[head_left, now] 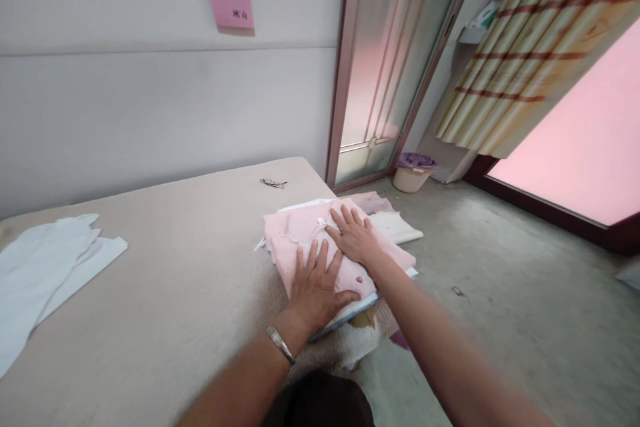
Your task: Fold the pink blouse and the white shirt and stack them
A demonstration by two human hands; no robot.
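A stack of folded cloth lies at the right corner of the table, with a pale pink garment point(305, 223) on top. White and bluish layers show beneath it along the near edge. My left hand point(316, 283) rests flat on the near part of the pink garment, fingers spread. Farther up, my right hand point(354, 238) is laid flat on the same garment, its fingers also apart. A small white tag or bow point(321, 221) shows just left of my right hand. A little dark pink mark point(359, 279) is on the cloth between my arms.
White cut cloth pieces point(55, 267) lie on the left of the beige table point(185, 267). Thread snips point(273, 183) or a similar small tool sit near its far edge. A pink note point(231, 0) is taped to the wall. A bin point(413, 177) stands by the glass door.
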